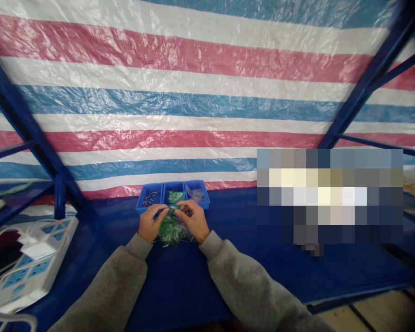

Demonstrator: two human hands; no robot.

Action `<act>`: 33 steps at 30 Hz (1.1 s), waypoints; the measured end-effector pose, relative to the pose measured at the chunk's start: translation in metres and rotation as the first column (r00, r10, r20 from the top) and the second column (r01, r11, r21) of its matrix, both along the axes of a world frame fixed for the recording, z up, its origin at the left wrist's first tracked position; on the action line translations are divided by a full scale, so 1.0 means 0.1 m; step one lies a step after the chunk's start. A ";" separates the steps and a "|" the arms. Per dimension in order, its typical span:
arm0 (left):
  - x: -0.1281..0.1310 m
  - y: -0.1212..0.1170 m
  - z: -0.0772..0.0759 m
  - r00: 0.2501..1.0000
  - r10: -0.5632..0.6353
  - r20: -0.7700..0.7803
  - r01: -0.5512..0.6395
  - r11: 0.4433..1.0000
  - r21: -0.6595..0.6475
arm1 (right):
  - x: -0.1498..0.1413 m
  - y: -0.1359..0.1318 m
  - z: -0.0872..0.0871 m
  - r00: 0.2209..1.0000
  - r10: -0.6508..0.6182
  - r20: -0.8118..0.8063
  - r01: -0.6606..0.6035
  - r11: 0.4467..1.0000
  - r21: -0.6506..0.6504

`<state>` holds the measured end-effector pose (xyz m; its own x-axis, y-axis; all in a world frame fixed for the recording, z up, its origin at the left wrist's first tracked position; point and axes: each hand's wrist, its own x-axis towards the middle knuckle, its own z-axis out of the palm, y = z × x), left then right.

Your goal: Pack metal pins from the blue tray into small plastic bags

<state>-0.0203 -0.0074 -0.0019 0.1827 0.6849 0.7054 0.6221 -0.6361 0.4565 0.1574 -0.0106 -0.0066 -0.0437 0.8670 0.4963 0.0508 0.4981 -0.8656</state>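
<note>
My left hand (152,223) and my right hand (195,221) come close together just in front of a row of blue bins. Thumb and fingers of each are drawn into a pinch; whatever they pinch is too small to make out. Beneath them lies a heap of green and clear strip-like pieces (172,232), partly covered by the fingers. Thin dark metal pieces (150,198) lie in the left blue bin (140,201). Green pieces (175,197) fill part of the middle bin, and clear plastic pieces (196,195) lie in the right bin (206,193).
On the left, a white power strip (51,272) with blue sockets carries a white plug and cables (38,240). The blue tabletop (180,286) meets a striped plastic sheet (193,110) at the back. Blue frame bars (31,115) slant at both sides. A pixelated patch hides the right.
</note>
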 end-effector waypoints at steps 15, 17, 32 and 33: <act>0.07 -0.01 0.01 0.993 -0.076 0.094 0.098 0.962 -0.255 | 0.01 -0.06 0.03 0.966 -0.161 0.204 0.112 0.966 0.233; 0.07 -0.01 0.01 0.988 -0.096 0.121 0.126 0.953 -0.277 | 0.01 -0.06 0.04 0.967 -0.166 0.192 0.118 0.964 0.239; 0.05 0.00 0.01 0.977 -0.081 0.200 0.137 0.948 -0.288 | 0.01 0.01 -0.05 0.946 -0.136 0.296 0.084 0.980 0.181; 0.05 0.00 0.00 0.972 -0.093 0.218 0.157 0.942 -0.296 | 0.01 0.01 -0.04 0.944 -0.138 0.299 0.085 0.980 0.181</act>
